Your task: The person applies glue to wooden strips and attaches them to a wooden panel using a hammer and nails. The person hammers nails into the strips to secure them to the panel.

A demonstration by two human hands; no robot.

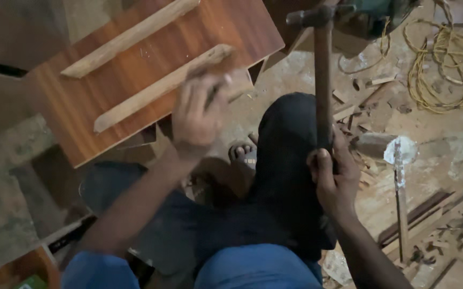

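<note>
Blue cloth (253, 270) lies closest to us at the bottom edge, and above it our dark trouser legs, with a sandalled foot (242, 153) showing between them. At the bottom left corner we see an orange container (14, 270), cut off by the edge; something green is inside it, but we cannot tell what it is.

Our left hand (199, 115) reaches up to the reddish wooden panel (135, 69). The hand is blurred, its fingers are curled, and they seem to press on the near end of a pale wooden strip (162, 88); whether they pinch something small there, we cannot tell. This strip runs diagonally, from lower left to upper right, parallel to a second strip (127, 37) further up the panel.

Our right hand (334, 179) is closed firmly around the handle of a hammer (323, 80). Its long axis stands almost vertical in the view, the metal head pointing away from us at the top. To the right, wood scraps and a yellow rope (445, 59) lie on the dusty floor (295, 75).
</note>
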